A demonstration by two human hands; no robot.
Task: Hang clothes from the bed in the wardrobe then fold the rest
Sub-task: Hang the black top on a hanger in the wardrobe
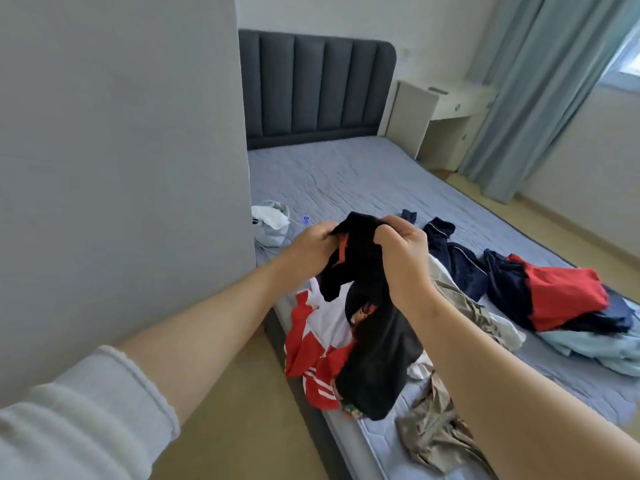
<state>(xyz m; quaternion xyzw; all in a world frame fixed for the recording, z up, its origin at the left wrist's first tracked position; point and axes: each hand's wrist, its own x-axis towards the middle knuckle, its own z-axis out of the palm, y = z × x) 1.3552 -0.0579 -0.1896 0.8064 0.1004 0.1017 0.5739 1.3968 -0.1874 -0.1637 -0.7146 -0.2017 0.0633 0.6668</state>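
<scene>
A person stands at the near left edge of a bed (346, 174) and holds a black garment (377, 344) up over the mattress with both hands. The left hand (311, 249) and the right hand (403, 258) each have fingers curled tight into the top of the fabric, close together, with a small orange strip showing between them. The rest of the black garment hangs down in a bunch, and its lower end rests on the clothes beneath it. A grey sleeve (86, 410) is pushed up the left forearm.

Under the black garment lies a red and white jacket (311, 344) with white stripes, draped over the bed's near left edge. A crumpled khaki garment (436, 427) spreads to the near right of it. Farther right, navy trousers (457, 261) with pale piping lie flat, then a red top (561, 296) sits on a dark navy heap, with a light blue garment (595, 348) at the right edge. A white bag (272, 221) rests on the mattress at the left, beside a tall grey panel (121, 168) that fills the left of the scene. At the far end stand a dark padded headboard (311, 88), a pale bedside table (446, 109) and blue-green curtains (540, 81)
</scene>
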